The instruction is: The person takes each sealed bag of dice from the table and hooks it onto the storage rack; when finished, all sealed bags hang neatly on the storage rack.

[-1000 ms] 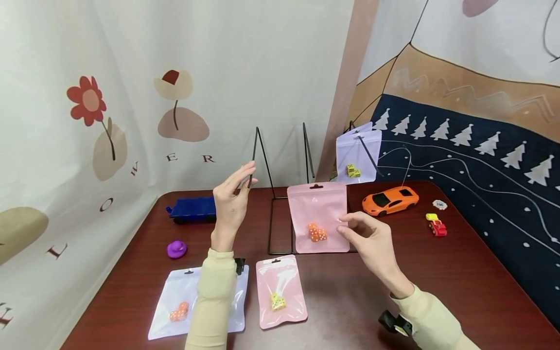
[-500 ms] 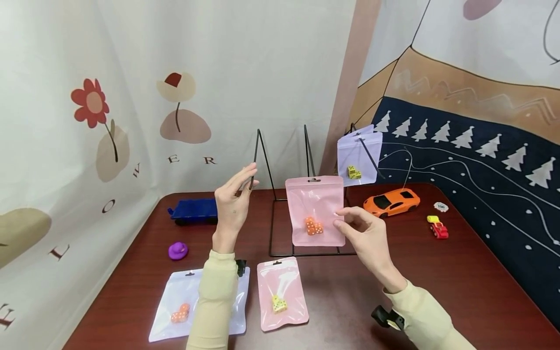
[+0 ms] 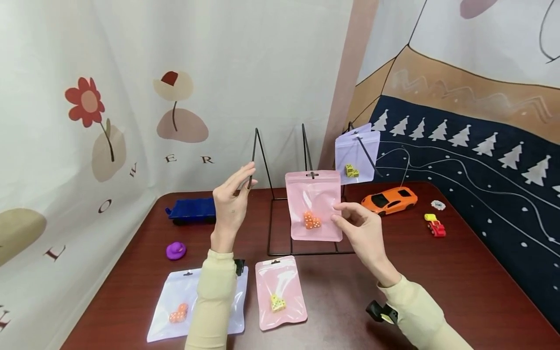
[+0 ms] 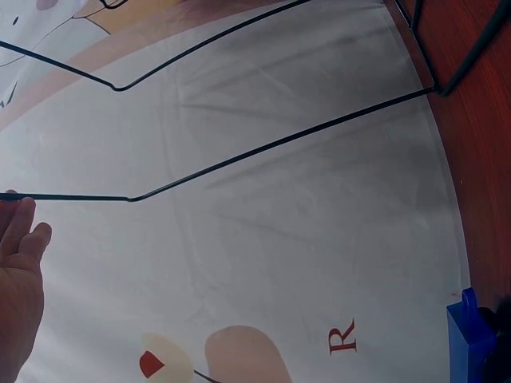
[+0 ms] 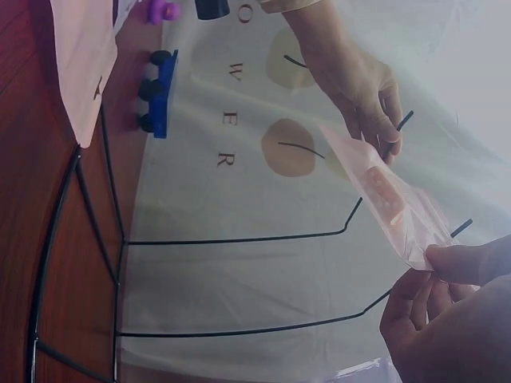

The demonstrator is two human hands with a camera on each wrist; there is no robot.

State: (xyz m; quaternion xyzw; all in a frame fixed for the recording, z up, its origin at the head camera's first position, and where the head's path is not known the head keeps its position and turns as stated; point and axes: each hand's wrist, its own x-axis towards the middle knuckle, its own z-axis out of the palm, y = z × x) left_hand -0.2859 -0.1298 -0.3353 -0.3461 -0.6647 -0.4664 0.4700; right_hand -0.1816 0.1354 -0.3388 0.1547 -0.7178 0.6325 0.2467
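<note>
Pink bag (image 3: 313,199), raised higher, slot (image 3: 308,174) at prong (image 3: 307,149)

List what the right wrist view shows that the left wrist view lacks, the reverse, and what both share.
Only right wrist: the right grip pinching a pink bag of dice, another pink bag and the purple duck.
Only left wrist: the tan mountain print and red petal print.
Both: the left grip, black rack, blue truck and printed letter R.

Both arms (image 3: 215,291) reach forward, the left hand (image 3: 232,201) raised, the right hand (image 3: 362,229) pinching.
</note>
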